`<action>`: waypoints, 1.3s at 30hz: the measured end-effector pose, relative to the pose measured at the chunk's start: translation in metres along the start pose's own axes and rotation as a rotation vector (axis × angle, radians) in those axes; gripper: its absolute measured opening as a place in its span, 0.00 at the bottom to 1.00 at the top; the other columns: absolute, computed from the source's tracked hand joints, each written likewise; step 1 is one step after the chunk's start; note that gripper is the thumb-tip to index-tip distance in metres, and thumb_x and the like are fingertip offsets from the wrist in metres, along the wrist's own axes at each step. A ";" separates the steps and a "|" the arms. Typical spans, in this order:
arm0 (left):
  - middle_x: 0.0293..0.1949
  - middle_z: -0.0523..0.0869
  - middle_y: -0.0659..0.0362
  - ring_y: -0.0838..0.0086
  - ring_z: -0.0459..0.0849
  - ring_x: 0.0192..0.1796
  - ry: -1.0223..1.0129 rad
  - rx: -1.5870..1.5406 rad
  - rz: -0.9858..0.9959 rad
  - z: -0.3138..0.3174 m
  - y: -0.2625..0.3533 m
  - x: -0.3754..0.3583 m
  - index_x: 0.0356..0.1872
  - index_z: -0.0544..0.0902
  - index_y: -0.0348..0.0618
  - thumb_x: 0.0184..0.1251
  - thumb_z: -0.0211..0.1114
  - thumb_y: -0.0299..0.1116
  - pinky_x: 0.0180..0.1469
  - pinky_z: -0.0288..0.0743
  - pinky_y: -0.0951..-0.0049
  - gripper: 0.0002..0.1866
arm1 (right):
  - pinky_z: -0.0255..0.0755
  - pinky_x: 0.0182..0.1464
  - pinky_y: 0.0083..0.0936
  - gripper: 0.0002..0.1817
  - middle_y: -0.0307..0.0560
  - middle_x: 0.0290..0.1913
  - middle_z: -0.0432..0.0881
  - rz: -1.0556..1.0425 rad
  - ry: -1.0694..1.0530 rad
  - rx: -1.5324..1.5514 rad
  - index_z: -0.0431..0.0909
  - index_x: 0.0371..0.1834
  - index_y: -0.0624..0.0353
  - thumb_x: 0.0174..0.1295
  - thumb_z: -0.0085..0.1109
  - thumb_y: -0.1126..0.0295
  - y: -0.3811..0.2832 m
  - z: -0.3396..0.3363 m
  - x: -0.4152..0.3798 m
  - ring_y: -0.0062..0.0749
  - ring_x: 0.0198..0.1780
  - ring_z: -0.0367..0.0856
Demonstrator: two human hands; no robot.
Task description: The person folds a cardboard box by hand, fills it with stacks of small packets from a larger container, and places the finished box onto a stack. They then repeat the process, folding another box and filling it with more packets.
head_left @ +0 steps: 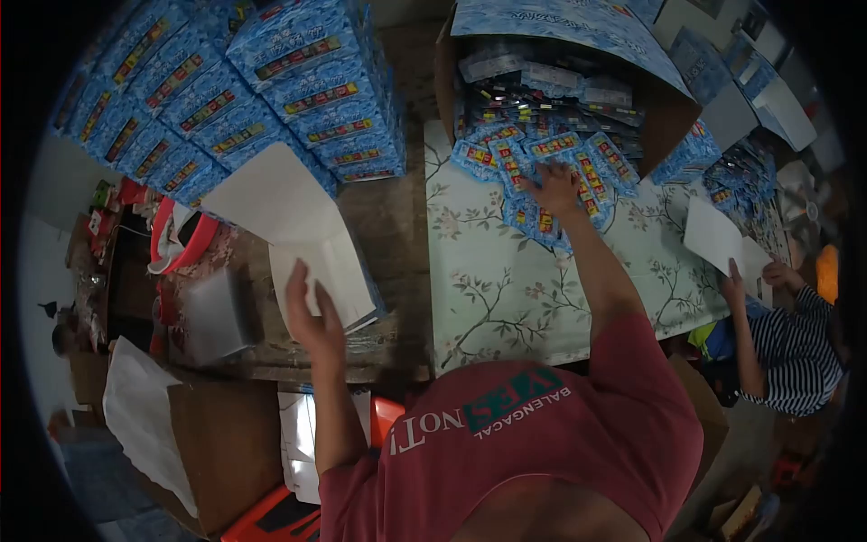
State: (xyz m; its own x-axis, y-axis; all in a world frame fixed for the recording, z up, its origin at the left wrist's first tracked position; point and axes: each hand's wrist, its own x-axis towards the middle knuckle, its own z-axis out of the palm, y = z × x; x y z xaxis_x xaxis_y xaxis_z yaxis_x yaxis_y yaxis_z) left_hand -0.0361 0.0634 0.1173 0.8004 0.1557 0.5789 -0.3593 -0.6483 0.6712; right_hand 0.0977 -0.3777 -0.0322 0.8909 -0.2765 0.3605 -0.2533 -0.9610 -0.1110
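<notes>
Your right hand (555,188) lies flat with fingers spread on a loose heap of small blue packets (551,176) in the upper middle of the frame, pressing them down rather than gripping any one of them; they fan out over the floral tablecloth (506,289) just below the mouth of an open cardboard carton (673,113), likely spilled or drawn out there so they sit within easy reach. That carton, tipped toward you, is packed with more of the same packets in rows, and its printed blue flap (560,23) folds back over the top. Your left hand (312,316), left of centre, is open and upright with fingers loosely apart, holding nothing, just in front of a stack of white sheets (325,275) resting on the wooden bench. In the upper left, closed blue boxes (226,99) stand stacked in tight, even rows. At the right edge another person in a striped sleeve (799,348) holds a white sheet (713,235) beside a second scatter of packets (736,181).
</notes>
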 end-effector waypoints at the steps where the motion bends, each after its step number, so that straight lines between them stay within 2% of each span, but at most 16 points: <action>1: 0.55 0.78 0.48 0.62 0.77 0.57 -0.111 -0.076 0.046 0.016 0.016 -0.001 0.56 0.74 0.36 0.63 0.58 0.22 0.56 0.70 0.69 0.19 | 0.55 0.61 0.56 0.35 0.52 0.64 0.68 -0.087 -0.010 0.007 0.69 0.62 0.47 0.56 0.54 0.39 -0.003 0.003 -0.010 0.52 0.61 0.66; 5: 0.54 0.78 0.46 0.58 0.79 0.54 -0.418 -0.280 0.071 0.112 0.011 -0.019 0.54 0.76 0.37 0.60 0.62 0.26 0.55 0.72 0.69 0.19 | 0.50 0.62 0.63 0.32 0.53 0.64 0.67 -0.154 -0.039 0.302 0.75 0.56 0.49 0.56 0.53 0.39 -0.025 -0.018 -0.065 0.55 0.63 0.62; 7: 0.57 0.76 0.44 0.54 0.77 0.56 -0.722 -0.275 -0.296 0.161 -0.004 -0.026 0.56 0.74 0.39 0.59 0.64 0.32 0.55 0.73 0.66 0.23 | 0.61 0.57 0.53 0.28 0.53 0.55 0.75 -0.270 -0.062 0.262 0.75 0.54 0.52 0.57 0.57 0.44 -0.031 -0.045 -0.078 0.52 0.56 0.71; 8: 0.57 0.76 0.44 0.54 0.77 0.56 -0.731 -0.275 -0.293 0.181 -0.006 -0.026 0.56 0.74 0.39 0.59 0.64 0.32 0.55 0.73 0.66 0.23 | 0.61 0.57 0.53 0.28 0.53 0.55 0.75 -0.261 -0.062 0.261 0.75 0.54 0.52 0.57 0.57 0.44 -0.021 -0.051 -0.070 0.52 0.56 0.71; 10: 0.63 0.70 0.47 0.55 0.72 0.63 -0.682 -0.068 0.108 0.217 -0.001 -0.018 0.61 0.71 0.41 0.60 0.66 0.37 0.59 0.70 0.64 0.28 | 0.69 0.50 0.48 0.29 0.53 0.50 0.78 -0.191 0.212 0.439 0.74 0.55 0.57 0.56 0.61 0.49 0.009 -0.055 -0.033 0.53 0.50 0.75; 13: 0.67 0.63 0.49 0.53 0.64 0.67 -0.768 -0.046 0.245 0.258 0.019 -0.002 0.63 0.69 0.44 0.55 0.69 0.44 0.64 0.63 0.53 0.35 | 0.72 0.43 0.47 0.32 0.54 0.48 0.79 0.136 0.262 0.174 0.70 0.57 0.62 0.53 0.66 0.55 0.080 -0.047 0.029 0.51 0.47 0.77; 15: 0.69 0.61 0.52 0.56 0.59 0.70 -0.899 0.166 0.579 0.279 0.022 0.005 0.64 0.69 0.45 0.53 0.70 0.50 0.66 0.55 0.45 0.38 | 0.72 0.43 0.48 0.33 0.55 0.47 0.80 0.248 0.244 0.046 0.69 0.58 0.62 0.52 0.66 0.57 0.099 -0.041 0.045 0.50 0.47 0.78; 18: 0.69 0.62 0.54 0.57 0.57 0.71 -1.064 0.232 0.499 0.296 0.017 0.011 0.63 0.68 0.45 0.50 0.70 0.55 0.66 0.52 0.43 0.41 | 0.72 0.45 0.47 0.30 0.55 0.43 0.80 0.180 0.129 -0.151 0.69 0.56 0.56 0.51 0.65 0.57 0.109 -0.029 0.052 0.55 0.45 0.77; 24: 0.56 0.74 0.55 0.59 0.69 0.60 -0.922 0.420 0.469 0.253 0.010 0.004 0.57 0.75 0.46 0.43 0.71 0.59 0.59 0.61 0.52 0.40 | 0.73 0.43 0.42 0.21 0.54 0.40 0.81 0.296 -0.138 0.426 0.76 0.44 0.62 0.52 0.65 0.59 0.128 -0.039 0.044 0.51 0.43 0.80; 26: 0.54 0.74 0.56 0.60 0.69 0.59 -0.929 0.433 0.452 0.230 0.001 0.000 0.56 0.75 0.46 0.42 0.72 0.58 0.58 0.60 0.53 0.40 | 0.73 0.43 0.36 0.19 0.55 0.38 0.82 0.319 0.221 0.673 0.78 0.40 0.64 0.51 0.67 0.62 0.117 -0.082 0.035 0.47 0.43 0.81; 27: 0.52 0.74 0.56 0.61 0.68 0.58 -0.932 0.443 0.438 0.219 -0.003 0.000 0.56 0.75 0.45 0.41 0.73 0.57 0.58 0.60 0.54 0.40 | 0.73 0.43 0.36 0.19 0.55 0.38 0.82 0.320 0.213 0.676 0.78 0.40 0.64 0.51 0.67 0.62 0.110 -0.099 0.034 0.47 0.43 0.81; 30: 0.52 0.75 0.55 0.59 0.69 0.59 -1.030 0.475 0.414 0.193 -0.002 0.009 0.53 0.76 0.45 0.38 0.74 0.56 0.58 0.60 0.54 0.40 | 0.73 0.41 0.33 0.19 0.54 0.38 0.82 0.141 -0.079 1.160 0.78 0.42 0.64 0.50 0.68 0.63 0.081 -0.115 0.031 0.45 0.42 0.81; 32: 0.52 0.75 0.54 0.58 0.70 0.58 -1.111 0.526 0.376 0.188 -0.004 0.013 0.54 0.75 0.45 0.37 0.75 0.56 0.58 0.60 0.54 0.41 | 0.73 0.41 0.34 0.27 0.53 0.36 0.82 -0.111 -0.472 0.769 0.78 0.42 0.66 0.46 0.72 0.55 0.066 -0.086 0.039 0.42 0.40 0.82; 33: 0.53 0.75 0.53 0.57 0.71 0.58 -1.187 0.577 0.335 0.185 -0.005 0.017 0.54 0.75 0.44 0.36 0.75 0.56 0.58 0.60 0.54 0.41 | 0.73 0.41 0.34 0.27 0.53 0.36 0.82 -0.119 -0.471 0.772 0.78 0.42 0.66 0.46 0.72 0.55 0.056 -0.068 0.036 0.42 0.40 0.82; 35: 0.54 0.75 0.53 0.56 0.71 0.58 -1.254 0.622 0.201 0.183 -0.005 0.019 0.56 0.74 0.44 0.35 0.75 0.57 0.58 0.61 0.56 0.43 | 0.71 0.41 0.34 0.33 0.50 0.42 0.78 -0.033 -0.611 0.174 0.75 0.44 0.67 0.46 0.71 0.49 0.034 -0.036 0.031 0.35 0.40 0.77; 39: 0.56 0.74 0.51 0.55 0.71 0.58 -1.159 0.599 0.046 0.171 -0.015 0.003 0.57 0.72 0.42 0.34 0.77 0.54 0.59 0.61 0.54 0.45 | 0.71 0.42 0.34 0.40 0.50 0.43 0.77 0.098 -0.838 0.187 0.74 0.46 0.67 0.40 0.72 0.42 0.004 -0.058 0.041 0.36 0.42 0.77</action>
State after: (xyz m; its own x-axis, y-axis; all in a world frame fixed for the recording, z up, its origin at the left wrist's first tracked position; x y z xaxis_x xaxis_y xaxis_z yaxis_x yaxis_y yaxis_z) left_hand 0.0537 -0.0539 0.0304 0.8466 -0.4099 -0.3396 -0.3699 -0.9118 0.1784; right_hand 0.1116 -0.3934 0.0360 0.8712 -0.1904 -0.4526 -0.3427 -0.8959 -0.2828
